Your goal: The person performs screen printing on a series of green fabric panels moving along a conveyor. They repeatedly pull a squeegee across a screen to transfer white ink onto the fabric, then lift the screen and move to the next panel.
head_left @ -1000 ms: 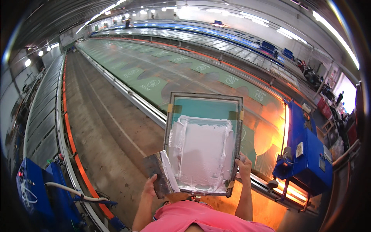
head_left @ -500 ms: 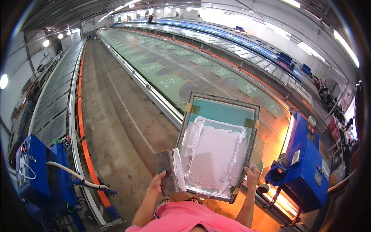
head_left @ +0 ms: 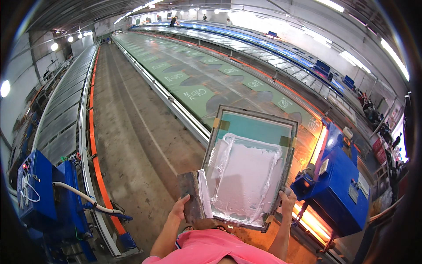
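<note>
My left hand is closed on a dark, wide-bladed squeegee with thick white ink along its right edge. The squeegee stands nearly upright beside the lower left of a printing screen. Closed on the screen's lower right edge is my right hand; some of its fingers are hidden behind the frame. The screen is tilted up in front of my pink shirt. White ink covers most of its mesh, in ridges down both sides, while a teal band shows along the top.
A long printing table with green printed fabric panels stretches away ahead. A blue heater glows orange close on my right. Another blue machine with a hose stands at left by a second long table. Concrete aisle floor lies between. People work far off.
The blue heater on the right has shifted left and nearer in the view. The squeegee and screen stay in my hands, shifted slightly right in the picture.
</note>
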`<state>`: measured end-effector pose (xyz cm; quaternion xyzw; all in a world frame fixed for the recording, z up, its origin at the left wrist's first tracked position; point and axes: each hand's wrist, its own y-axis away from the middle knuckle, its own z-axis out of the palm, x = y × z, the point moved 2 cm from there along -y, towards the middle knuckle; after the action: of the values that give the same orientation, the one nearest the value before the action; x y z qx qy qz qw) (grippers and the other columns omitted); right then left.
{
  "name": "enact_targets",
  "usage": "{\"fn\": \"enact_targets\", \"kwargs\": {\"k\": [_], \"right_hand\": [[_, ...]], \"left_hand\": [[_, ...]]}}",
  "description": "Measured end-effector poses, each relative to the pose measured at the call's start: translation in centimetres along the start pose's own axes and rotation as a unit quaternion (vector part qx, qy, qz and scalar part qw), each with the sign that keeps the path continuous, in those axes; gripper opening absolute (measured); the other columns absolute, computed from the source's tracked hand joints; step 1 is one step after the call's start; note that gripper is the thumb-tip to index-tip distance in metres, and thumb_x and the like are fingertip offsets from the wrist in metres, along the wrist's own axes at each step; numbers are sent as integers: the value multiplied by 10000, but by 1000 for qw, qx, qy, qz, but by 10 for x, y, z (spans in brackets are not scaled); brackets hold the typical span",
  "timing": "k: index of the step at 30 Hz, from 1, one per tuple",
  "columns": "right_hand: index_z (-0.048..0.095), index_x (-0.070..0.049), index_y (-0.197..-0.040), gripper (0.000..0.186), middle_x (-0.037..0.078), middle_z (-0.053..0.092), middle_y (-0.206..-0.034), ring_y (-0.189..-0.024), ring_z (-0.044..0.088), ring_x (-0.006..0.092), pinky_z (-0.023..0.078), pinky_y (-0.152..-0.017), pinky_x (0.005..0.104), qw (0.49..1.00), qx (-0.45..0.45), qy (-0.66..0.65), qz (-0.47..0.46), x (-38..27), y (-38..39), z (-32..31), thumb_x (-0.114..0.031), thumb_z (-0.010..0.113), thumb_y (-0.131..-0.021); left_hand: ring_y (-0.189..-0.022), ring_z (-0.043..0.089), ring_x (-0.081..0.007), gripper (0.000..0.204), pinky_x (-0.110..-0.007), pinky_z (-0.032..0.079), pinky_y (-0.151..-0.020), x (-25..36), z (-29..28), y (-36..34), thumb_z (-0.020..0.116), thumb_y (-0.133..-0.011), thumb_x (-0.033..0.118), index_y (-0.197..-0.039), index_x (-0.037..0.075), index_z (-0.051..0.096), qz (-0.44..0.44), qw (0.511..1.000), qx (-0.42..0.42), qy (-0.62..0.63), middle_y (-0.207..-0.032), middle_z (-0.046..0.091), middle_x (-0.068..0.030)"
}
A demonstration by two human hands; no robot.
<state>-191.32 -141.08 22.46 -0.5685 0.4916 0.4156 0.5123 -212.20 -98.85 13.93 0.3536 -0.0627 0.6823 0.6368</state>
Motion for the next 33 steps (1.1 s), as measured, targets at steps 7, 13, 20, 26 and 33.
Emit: {"fn": "enact_targets", "kwargs": {"k": [7,13,20,26,33], "right_hand": [[592,72,-1297,470,49,697,-1025,-889,629,102,495,-842,248,998,-11,-62,-1,-17,8,1,36,610,-828],[597,60,-1299,475,28,695,-1023,-884,630,99,498,-832,241,999,-11,-52,3,-11,10,-2,53,595,-824],[614,39,-1288,472,10,683,-973,-835,617,83,498,-770,230,999,-4,-52,-12,-11,13,-8,49,612,-815],[623,14,-1285,433,-18,659,-855,-705,583,65,492,-644,237,999,0,-38,17,-21,20,-6,-1,637,-852],[609,54,-1278,444,11,687,-890,-763,616,93,510,-720,256,999,-34,14,-9,-13,18,-15,-21,664,-844]], "left_hand": [[-1018,677,-239,424,-415,535,-938,-3,1,6,720,-894,269,-1241,51,613,-5,1000,11,-4,-1134,698,-79],[-1036,679,-270,468,-455,540,-940,-2,-1,10,718,-895,288,-1269,36,595,-12,1000,-1,5,-1164,691,-108],[-1037,672,-262,442,-435,535,-944,-2,7,19,714,-900,265,-1261,37,598,-17,1000,12,-6,-1163,689,-89],[-1052,665,-274,429,-443,527,-952,-6,-3,25,700,-910,285,-1250,43,602,-13,1000,12,19,-1178,685,-98],[-1114,639,-314,531,-489,494,-1003,-11,-3,20,688,-896,366,-1312,58,570,-14,1000,14,-2,-1221,669,-120]]}}
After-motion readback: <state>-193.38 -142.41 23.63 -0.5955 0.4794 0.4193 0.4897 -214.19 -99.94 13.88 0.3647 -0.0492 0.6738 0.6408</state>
